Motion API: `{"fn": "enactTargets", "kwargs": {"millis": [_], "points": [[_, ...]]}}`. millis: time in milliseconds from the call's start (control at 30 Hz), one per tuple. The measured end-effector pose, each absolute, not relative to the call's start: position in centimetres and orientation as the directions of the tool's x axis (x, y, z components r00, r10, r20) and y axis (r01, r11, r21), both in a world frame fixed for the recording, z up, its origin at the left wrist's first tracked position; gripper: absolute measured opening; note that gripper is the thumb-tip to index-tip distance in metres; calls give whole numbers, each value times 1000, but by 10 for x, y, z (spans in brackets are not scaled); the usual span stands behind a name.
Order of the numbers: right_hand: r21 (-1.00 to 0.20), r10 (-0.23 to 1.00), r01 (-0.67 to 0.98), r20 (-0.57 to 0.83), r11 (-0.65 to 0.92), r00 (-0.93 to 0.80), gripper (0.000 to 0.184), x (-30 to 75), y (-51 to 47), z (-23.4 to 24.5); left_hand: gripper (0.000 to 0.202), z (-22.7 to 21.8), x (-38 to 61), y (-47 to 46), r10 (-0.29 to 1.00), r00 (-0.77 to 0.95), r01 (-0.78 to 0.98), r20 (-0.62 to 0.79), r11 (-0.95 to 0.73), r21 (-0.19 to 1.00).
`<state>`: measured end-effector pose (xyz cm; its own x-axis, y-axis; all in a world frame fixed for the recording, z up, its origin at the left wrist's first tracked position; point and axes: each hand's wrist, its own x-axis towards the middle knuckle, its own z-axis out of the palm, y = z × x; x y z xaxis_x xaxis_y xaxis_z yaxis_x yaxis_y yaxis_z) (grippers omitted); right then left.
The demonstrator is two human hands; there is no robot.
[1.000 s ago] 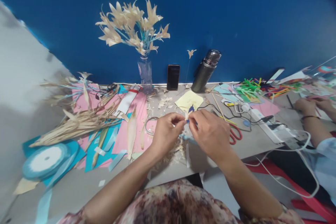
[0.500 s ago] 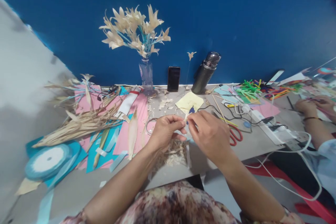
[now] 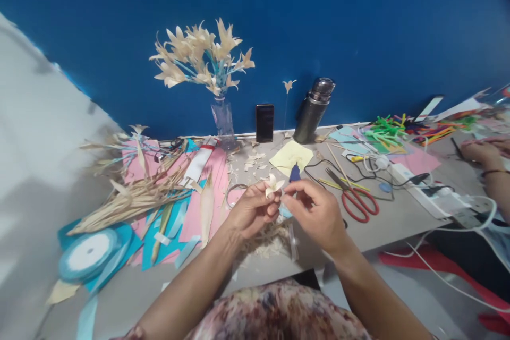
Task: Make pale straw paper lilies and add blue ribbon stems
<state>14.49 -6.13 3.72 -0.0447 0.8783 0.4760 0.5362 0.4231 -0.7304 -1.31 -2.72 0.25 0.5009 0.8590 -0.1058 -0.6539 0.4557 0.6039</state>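
Observation:
My left hand (image 3: 255, 204) is closed, pinching a small cream flower (image 3: 273, 186) of husk-like petals between thumb and fingertips. Close to its right side is my right hand (image 3: 314, 210), thumb and index finger drawn together by the petals; whatever they hold is too small to make out. Just behind the hands a dark blue pointed tool tip (image 3: 295, 172) lies at the edge of a yellow paper sheet (image 3: 290, 156). Red-handled scissors (image 3: 359, 206) rest right of my right hand. Beneath the hands are pale husk scraps (image 3: 265, 247).
Left are a light blue ribbon roll (image 3: 88, 252), dried husks (image 3: 131, 199) and coloured paper. Along the blue wall stand a bottle (image 3: 223, 122) of husk flowers, a phone (image 3: 264, 123) and a flask (image 3: 314, 111). Right are a power strip (image 3: 422, 194) and another person's hand (image 3: 482, 153).
My left hand has turned, so the flower's open petals now show between the hands. My right hand has shifted slightly right and down. The view has swung a little, baring more of the scissors.

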Motion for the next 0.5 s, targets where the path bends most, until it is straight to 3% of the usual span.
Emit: {"fn": "enactTargets", "kwargs": {"millis": [367,500], "points": [[-818,901,395,430,418,-64,6,143,-54,29,38,-12,-13,-24,865,479,-621,-149,454,639],[-937,962,233,231,260,-146,40,152,-49,31,36,-11,-15,-24,817,558,-609,-141,519,599]]}}
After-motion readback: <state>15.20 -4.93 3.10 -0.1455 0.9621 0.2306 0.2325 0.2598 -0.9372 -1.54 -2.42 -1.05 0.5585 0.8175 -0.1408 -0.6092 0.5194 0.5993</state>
